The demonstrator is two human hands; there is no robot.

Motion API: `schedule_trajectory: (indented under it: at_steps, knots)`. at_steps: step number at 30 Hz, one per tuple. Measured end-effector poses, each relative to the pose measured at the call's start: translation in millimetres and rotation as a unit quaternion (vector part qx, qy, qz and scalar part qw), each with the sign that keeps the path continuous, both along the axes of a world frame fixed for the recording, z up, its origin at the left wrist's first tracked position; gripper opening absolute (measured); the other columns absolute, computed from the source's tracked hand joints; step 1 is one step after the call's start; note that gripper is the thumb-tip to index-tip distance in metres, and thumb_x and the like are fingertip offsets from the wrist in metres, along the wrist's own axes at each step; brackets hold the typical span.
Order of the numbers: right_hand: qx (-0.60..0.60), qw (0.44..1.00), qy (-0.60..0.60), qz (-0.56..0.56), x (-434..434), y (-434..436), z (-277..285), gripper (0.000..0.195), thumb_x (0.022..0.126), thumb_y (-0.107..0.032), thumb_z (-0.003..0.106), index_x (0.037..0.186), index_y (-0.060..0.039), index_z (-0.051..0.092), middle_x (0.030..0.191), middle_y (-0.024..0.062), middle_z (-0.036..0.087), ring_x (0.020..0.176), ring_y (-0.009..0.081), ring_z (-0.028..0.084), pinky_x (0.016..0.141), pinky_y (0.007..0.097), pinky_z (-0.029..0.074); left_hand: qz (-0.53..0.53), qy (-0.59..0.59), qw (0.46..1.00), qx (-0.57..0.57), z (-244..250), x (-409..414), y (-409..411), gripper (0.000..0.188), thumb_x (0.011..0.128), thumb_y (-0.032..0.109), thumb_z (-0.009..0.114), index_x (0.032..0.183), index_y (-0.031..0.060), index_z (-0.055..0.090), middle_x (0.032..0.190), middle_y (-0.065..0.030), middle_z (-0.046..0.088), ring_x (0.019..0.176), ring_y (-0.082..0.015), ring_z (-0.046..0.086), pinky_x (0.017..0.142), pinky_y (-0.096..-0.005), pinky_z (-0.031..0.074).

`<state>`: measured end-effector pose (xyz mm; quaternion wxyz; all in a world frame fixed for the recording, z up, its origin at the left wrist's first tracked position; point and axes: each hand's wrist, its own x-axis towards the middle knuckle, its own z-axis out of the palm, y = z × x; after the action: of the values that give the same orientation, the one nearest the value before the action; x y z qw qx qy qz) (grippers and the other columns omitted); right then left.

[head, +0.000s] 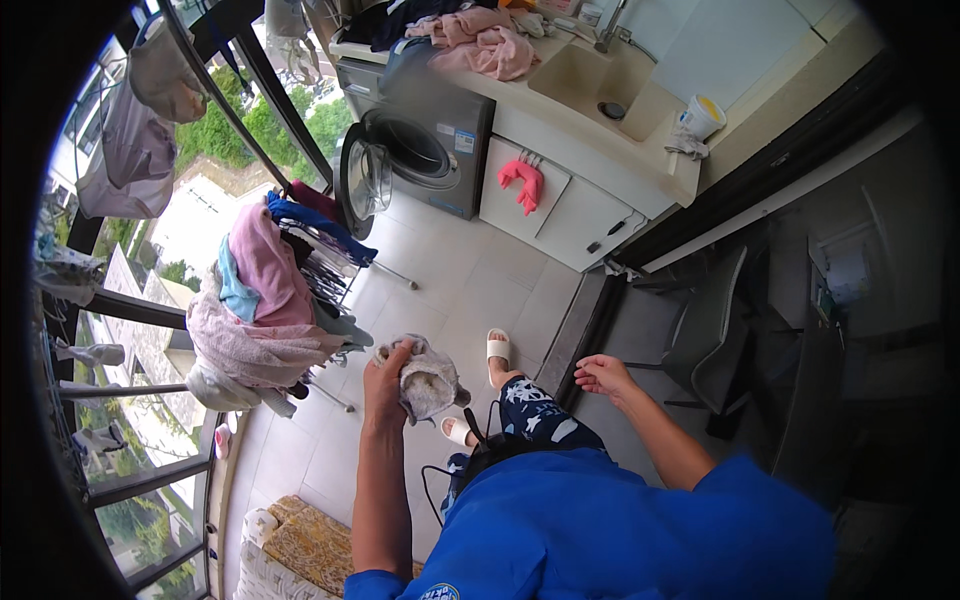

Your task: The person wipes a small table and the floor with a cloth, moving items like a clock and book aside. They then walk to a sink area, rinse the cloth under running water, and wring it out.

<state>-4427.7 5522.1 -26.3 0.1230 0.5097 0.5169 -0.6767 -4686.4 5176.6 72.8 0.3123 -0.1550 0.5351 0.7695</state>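
My left hand (387,383) grips a bunched greyish-white cloth (431,382), its thumb lying over the top. What kind of cloth it is, I cannot tell. To the left of that hand stands a drying rack (330,281) heaped with laundry, including a pink towel (259,240), a pale pink cloth (240,326), a light blue cloth (238,285) and a dark blue cloth (319,225). My right hand (604,375) hangs in the air at the right, holding nothing, with its fingers partly curled and a little apart. Below it is the dark door track.
A front-loading washing machine (427,150) has its round door (364,180) swung open. Pink laundry (480,41) is piled on the counter beside the sink (592,90). Red rubber gloves (523,185) hang on a cabinet. A chair (705,337) stands past the sliding-door track (574,345).
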Motion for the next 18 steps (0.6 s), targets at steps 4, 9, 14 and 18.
schedule_trajectory:
  at_steps: [4,9,14,18]
  knots:
    - [-0.06,0.993,0.104,-0.021,-34.7,6.7,23.5,0.024,0.105,-0.02,0.06,0.123,-0.0056,0.065,0.107,0.0077,0.073,0.092,0.0143,0.071,0.079,0.0284,0.059,-0.069,-0.023,0.994,0.085,23.6,-24.5,97.8,0.026,0.098,0.02,0.069,0.109,-0.0043,0.067,0.094,-0.0129,0.073,0.079,-0.0217,0.074,0.07,-0.0344,0.062]
    - [-0.039,0.97,0.239,-0.019,-120.3,62.5,84.3,0.038,0.105,-0.032,0.063,0.133,-0.0067,0.06,0.118,0.0072,0.069,0.104,0.0147,0.068,0.083,0.0309,0.058,-0.139,-0.046,0.977,0.154,44.9,-67.6,215.5,0.029,0.1,0.021,0.067,0.114,-0.0046,0.065,0.099,-0.0148,0.073,0.083,-0.0254,0.076,0.071,-0.0373,0.065]
    - [-0.046,0.915,0.4,0.004,-190.1,129.5,144.1,0.053,0.102,-0.037,0.067,0.142,-0.0062,0.054,0.126,0.006,0.066,0.109,0.0114,0.065,0.086,0.0262,0.055,-0.201,-0.053,0.958,0.195,62.6,-95.5,312.3,0.035,0.104,0.025,0.061,0.121,-0.0049,0.063,0.106,-0.0172,0.073,0.092,-0.0276,0.076,0.082,-0.0395,0.065]
    - [-0.032,0.907,0.418,0.05,-217.4,184.1,143.0,0.05,0.101,-0.035,0.07,0.139,-0.0039,0.058,0.118,0.0029,0.069,0.106,0.0097,0.066,0.09,0.0245,0.053,-0.245,-0.09,0.927,0.268,66.1,-115.4,365.1,0.042,0.106,0.027,0.055,0.135,-0.003,0.055,0.122,-0.0203,0.069,0.106,-0.0313,0.073,0.092,-0.0432,0.062]
